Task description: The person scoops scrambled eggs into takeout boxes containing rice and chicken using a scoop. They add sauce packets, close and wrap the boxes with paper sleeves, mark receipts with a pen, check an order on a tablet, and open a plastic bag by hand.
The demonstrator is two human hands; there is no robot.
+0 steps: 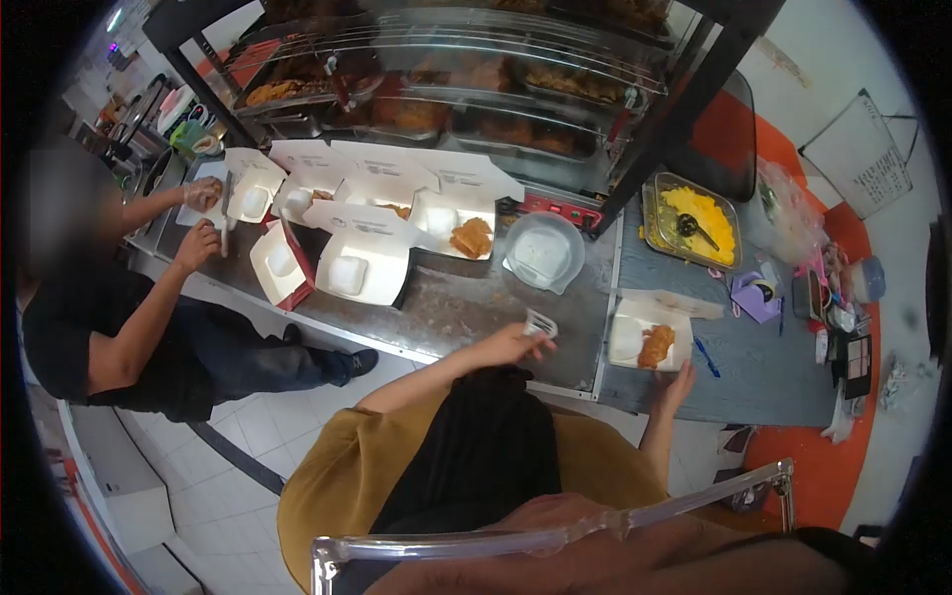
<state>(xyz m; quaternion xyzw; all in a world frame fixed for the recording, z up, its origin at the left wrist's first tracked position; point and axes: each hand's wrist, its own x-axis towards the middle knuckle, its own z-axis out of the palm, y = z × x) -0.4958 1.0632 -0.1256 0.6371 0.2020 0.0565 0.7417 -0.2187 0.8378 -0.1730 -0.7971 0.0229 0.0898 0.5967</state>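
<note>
My left hand [511, 343] is closed on a small white packet [540, 323] with dark marks, over the counter's front edge. My right hand [676, 385] grips the near right corner of an open takeaway box [627, 343]. White wrapped rice and a piece of fried chicken [656, 346] lie in that box. A round clear plastic tub [543, 252] stands on the counter beyond my left hand. Left of it is another open box [474, 213] with rice and fried chicken.
More open boxes [365, 273] line the counter leftwards, where a co-worker [129, 317] stands. A heated display cabinet [476, 89] rises behind. At right are a tray of yellow food [684, 203] with a black spoon, a purple tape dispenser [759, 296] and a blue pen [707, 357].
</note>
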